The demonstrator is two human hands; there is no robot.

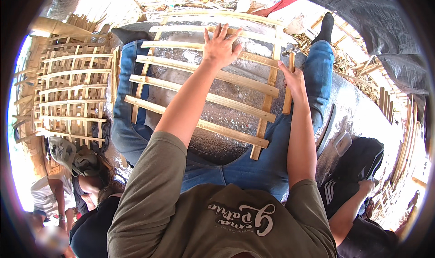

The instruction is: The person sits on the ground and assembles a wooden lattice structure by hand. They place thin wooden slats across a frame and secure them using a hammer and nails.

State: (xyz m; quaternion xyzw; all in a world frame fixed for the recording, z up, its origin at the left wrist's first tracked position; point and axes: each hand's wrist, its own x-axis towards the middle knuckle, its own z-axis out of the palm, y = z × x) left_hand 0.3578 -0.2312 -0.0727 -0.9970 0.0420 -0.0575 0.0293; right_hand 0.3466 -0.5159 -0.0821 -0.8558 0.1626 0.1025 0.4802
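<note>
No packages, labels, signs or screens show anywhere here.

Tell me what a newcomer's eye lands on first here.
A bamboo slat frame lies across the person's lap at centre. The left hand presses flat on its far slats; the right hand grips a wooden stick at its right edge. Finished frames are stacked at left.

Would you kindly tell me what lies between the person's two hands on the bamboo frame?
In the head view, between the left hand and the right hand run the bamboo frame's slats, with silvery sheeting showing through the gaps.
</note>
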